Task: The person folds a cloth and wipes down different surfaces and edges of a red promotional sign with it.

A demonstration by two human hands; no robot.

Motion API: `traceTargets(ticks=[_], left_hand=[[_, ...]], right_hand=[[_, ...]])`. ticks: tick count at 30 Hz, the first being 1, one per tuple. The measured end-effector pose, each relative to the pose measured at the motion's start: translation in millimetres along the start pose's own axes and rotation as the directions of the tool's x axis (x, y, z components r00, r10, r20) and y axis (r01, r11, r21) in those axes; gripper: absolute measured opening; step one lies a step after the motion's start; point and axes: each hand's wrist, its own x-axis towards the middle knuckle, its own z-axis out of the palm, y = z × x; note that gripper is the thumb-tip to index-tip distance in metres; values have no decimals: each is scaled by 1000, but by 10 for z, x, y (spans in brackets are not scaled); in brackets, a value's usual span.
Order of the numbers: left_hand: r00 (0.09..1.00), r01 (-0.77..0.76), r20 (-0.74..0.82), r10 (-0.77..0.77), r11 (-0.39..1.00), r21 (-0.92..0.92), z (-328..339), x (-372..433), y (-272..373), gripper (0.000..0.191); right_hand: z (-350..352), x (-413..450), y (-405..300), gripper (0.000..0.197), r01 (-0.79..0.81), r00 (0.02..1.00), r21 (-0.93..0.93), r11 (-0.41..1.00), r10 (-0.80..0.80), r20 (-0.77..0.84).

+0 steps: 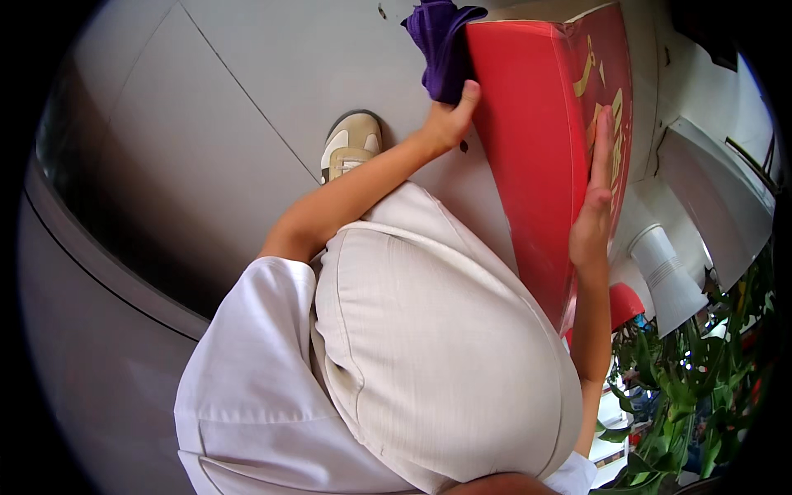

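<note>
My left hand (448, 124) is beside the left face of a large red box (526, 124), its thumb up near that face. A bunched purple cloth (439, 52) rises from this hand, and the fingers are hidden behind it. My right hand (595, 198) lies flat along the box's right side, which bears gold printing and lettering, with the fingers stretched upward. The box stands tilted in the view, its top edge at the upper right. Its lower end is partly hidden behind my light trouser leg (445, 334).
A beige and white shoe (352, 148) rests on the grey tiled floor (272, 68). At the right are a white ribbed pot (668, 278), a grey panel (711, 192) and green leafy plants (674, 396). A dark recess with a curved grey edge (117, 266) runs along the left.
</note>
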Motion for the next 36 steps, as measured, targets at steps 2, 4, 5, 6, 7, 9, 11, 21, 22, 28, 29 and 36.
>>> traceTargets(ticks=[2,4,5,6,7,9,11,21,22,28,29,36], left_hand=[[950,256,192,-245,966,-37,26,32,192,66],[920,253,314,-235,967,-16,169,-17,268,65],[942,52,333,-51,999,7,246,-43,333,65],[922,-137,370,115,990,32,306,-97,390,65],[868,-310,424,260,949,53,371,-149,433,64],[682,-618,552,480,782,82,533,-276,586,64],[457,-877,611,647,444,186,806,-424,777,56],[708,-706,460,536,514,488,250,118,176,56],[792,-610,440,424,523,595,77,116,-131,55],[980,-67,-201,15,964,-256,121,238,502,58],[965,-81,-261,-4,946,-314,43,262,572,60],[986,-151,-41,163,968,200,-48,487,226,53]], right_hand=[[-29,-21,9,93,-67,997,5,998,66,37],[-57,21,-55,95,-89,996,34,995,88,28],[24,112,-224,95,-82,996,41,996,81,27],[159,202,-490,97,-181,979,145,973,193,-70],[181,180,-473,98,-226,962,202,953,251,-107],[41,-40,-126,90,-361,901,436,825,429,-66],[-154,-398,427,75,-412,867,613,674,497,36],[-63,256,-37,50,-60,993,71,996,67,-94],[-24,330,-58,52,-24,995,18,1000,26,-96],[-100,385,20,55,38,991,-144,989,-56,-123],[-101,384,24,55,30,990,-145,989,-49,-129],[-55,398,-38,51,45,982,-190,981,-78,-169]])
